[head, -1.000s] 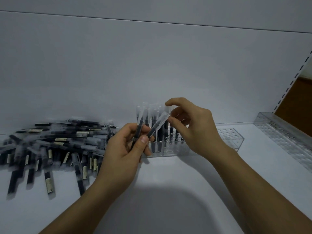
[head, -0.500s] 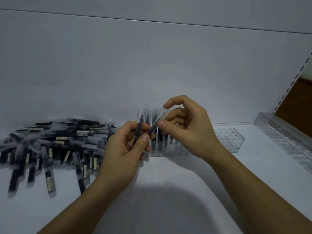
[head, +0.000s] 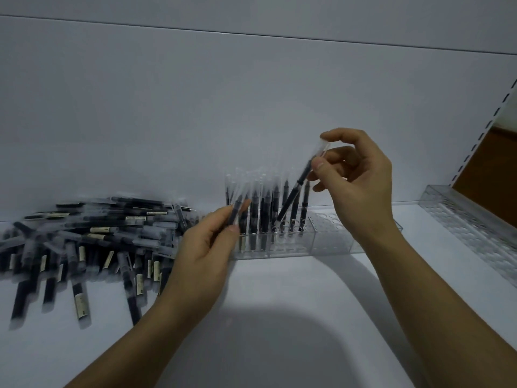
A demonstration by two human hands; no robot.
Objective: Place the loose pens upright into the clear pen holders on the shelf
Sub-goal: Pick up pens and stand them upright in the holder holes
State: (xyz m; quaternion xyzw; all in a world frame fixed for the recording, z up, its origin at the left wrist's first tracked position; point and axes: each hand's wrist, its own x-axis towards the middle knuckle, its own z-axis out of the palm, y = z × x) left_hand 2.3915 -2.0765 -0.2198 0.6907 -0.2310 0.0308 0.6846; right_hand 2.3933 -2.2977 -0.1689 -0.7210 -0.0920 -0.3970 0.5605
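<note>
**Caller:** Where is the pen being placed?

**Operator:** My right hand (head: 361, 177) pinches its clear cap end between thumb and fingertips. The pen (head: 296, 189) leans steeply. Its lower tip is at the top of the clear pen holder (head: 330, 242), just right of the standing pens (head: 260, 208). I cannot tell whether the tip has entered a hole.

**Caller:** And the other hand?

**Operator:** My left hand (head: 207, 245) grips a second pen (head: 235, 212) in front of the holder's left end. The loose pens (head: 98, 236) lie heaped on the shelf (head: 279, 303) further left.

**Caller:** How do you finish this well?

**Operator:** I would swing the top over until the pen stands upright, then let it slide down. Pushing while it is tilted could knock its neighbours.

**Caller:** What changed?

**Operator:** Half a second ago the hands met and the right was taking this pen from the left. Now the right has carried it up and rightward.
</note>
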